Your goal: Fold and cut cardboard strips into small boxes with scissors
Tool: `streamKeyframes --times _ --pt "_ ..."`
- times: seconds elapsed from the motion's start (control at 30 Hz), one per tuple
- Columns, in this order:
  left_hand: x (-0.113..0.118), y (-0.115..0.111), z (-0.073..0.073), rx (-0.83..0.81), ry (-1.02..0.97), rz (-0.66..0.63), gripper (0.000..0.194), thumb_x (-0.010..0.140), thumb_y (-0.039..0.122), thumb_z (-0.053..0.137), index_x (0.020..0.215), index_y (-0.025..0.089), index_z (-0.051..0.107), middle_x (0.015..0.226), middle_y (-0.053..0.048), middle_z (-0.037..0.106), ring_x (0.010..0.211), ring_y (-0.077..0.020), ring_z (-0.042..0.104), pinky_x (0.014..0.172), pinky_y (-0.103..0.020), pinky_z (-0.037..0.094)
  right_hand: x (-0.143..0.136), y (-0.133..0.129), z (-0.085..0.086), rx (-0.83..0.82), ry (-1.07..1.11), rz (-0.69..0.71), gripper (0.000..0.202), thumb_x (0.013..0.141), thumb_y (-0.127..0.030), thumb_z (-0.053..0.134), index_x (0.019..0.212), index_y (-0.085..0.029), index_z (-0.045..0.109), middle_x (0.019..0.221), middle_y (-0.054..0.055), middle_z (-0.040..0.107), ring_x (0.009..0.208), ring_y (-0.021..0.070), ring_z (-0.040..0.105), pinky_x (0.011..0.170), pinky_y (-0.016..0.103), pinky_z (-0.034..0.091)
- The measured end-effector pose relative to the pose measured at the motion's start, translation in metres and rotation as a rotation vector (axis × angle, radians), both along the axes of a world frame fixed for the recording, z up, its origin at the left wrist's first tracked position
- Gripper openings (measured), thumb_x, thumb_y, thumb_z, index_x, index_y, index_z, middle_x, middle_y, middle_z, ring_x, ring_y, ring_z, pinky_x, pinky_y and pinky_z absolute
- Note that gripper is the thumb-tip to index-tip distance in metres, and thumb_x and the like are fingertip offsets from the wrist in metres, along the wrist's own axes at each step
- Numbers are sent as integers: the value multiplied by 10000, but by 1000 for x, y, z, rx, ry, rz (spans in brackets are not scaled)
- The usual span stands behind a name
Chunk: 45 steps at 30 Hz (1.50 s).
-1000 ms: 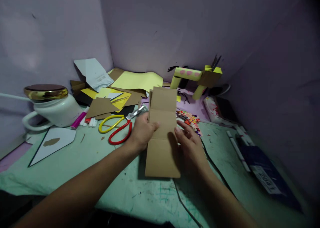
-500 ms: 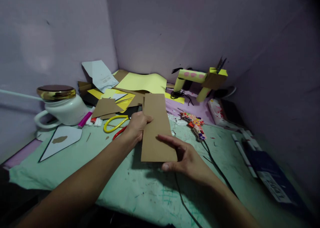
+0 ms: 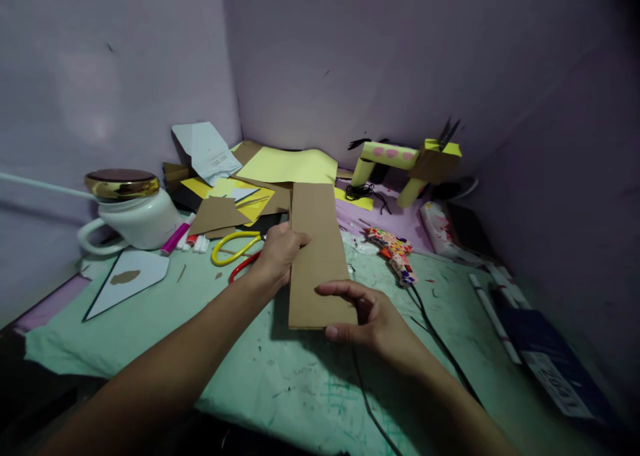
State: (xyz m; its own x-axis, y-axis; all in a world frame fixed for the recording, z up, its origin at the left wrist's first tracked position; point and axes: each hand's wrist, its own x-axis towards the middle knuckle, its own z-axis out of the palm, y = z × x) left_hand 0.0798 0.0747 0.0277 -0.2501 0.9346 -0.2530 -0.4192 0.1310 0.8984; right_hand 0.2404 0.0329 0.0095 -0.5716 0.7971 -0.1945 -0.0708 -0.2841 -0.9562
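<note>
Plain, matte, pale lilac left wall (image 3: 165, 109) and back wall (image 3: 360, 63) meet in a corner; shadowed purple-grey right wall (image 3: 565, 156). Thin white rod (image 3: 45, 185) along left side. Bench (image 3: 280, 383) under stained, wrinkled, pale green cloth, with lilac surface (image 3: 395, 217) exposed toward back. Dim light, soft glare on left wall, dark below front edge.

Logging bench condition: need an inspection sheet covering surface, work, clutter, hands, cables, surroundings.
Surface: green cloth, marked and creased.
Work: cardboard strip, held lengthwise away from the person.
Clutter: scissors, magenta marker, white mug and scraps left of the strip; patterned glue gun right.
Hands: left hand grips the strip's left edge; right hand at its near right corner, grip unclear.
Cables: black cable trails from the glue gun; dark cord nearer the person, partly hidden.
Surroundings: purplish walls behind and at both sides.
</note>
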Motion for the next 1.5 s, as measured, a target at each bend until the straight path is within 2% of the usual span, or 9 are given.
streamKeyframes --times 0.17,0.37,0.5,0.8,0.87,1.07,1.17,1.37,1.5 --pt "-1 1 -2 8 3 -20 186 548 73 599 723 132 580 557 -6 625 487 -154 564 485 -271 477 1 -1 2 34 -3 1 470 465 -103 813 897 -248 699 1031 64 665 988 300 592 821 435 487" --pt "-1 -1 -2 29 33 -30 170 553 93 629 715 124 588 573 -11 631 493 -146 557 490 -267 470 1 -3 3 -41 26 26 281 658 -287 740 933 -239 703 974 60 651 734 175 613 640 327 521" --pt "-1 -1 -3 55 48 -34 208 551 111 646 751 131 592 592 -8 637 508 -149 563 510 -275 472 0 -3 3 -45 48 11 281 614 -242 769 889 -243 708 979 46 627 695 142 587 583 283 523" --pt "1 -1 -4 117 65 -38 234 565 132 673 789 131 604 642 -12 652 550 -144 574 545 -268 478 0 -4 5 -10 35 23 297 620 -212 752 906 -241 676 991 35 604 687 131 575 565 275 524" --pt "2 -2 -3 119 66 -44 232 572 131 674 793 131 604 647 -15 657 552 -143 576 548 -267 479 0 -4 6 -1 45 38 336 605 -182 758 919 -254 662 1019 31 608 737 149 589 598 283 527" --pt "0 -1 -2 113 30 -42 219 573 121 661 784 131 605 646 -15 658 558 -147 584 545 -266 481 3 -6 7 138 -5 108 618 517 -57 785 1058 -281 587 1147 35 592 1059 244 547 887 367 462" --pt "-2 -1 -1 100 -10 -48 212 556 113 653 760 127 598 617 -11 648 518 -143 572 527 -275 482 2 -8 6 286 -55 69 587 551 -59 766 1070 -266 585 1161 52 583 1134 263 504 982 417 392" --pt "-1 -2 1 87 -58 -49 232 528 119 675 743 130 586 592 -13 638 510 -152 568 522 -284 474 -1 -8 7 338 -61 5 477 574 -136 790 1007 -273 647 1067 65 628 1059 295 556 936 468 431" --pt "-1 -2 1 81 -73 -58 240 538 122 673 764 130 592 606 -21 641 521 -160 571 555 -309 480 -1 -9 7 352 -68 -26 452 564 -133 793 972 -277 664 1017 52 637 993 276 580 887 455 463"
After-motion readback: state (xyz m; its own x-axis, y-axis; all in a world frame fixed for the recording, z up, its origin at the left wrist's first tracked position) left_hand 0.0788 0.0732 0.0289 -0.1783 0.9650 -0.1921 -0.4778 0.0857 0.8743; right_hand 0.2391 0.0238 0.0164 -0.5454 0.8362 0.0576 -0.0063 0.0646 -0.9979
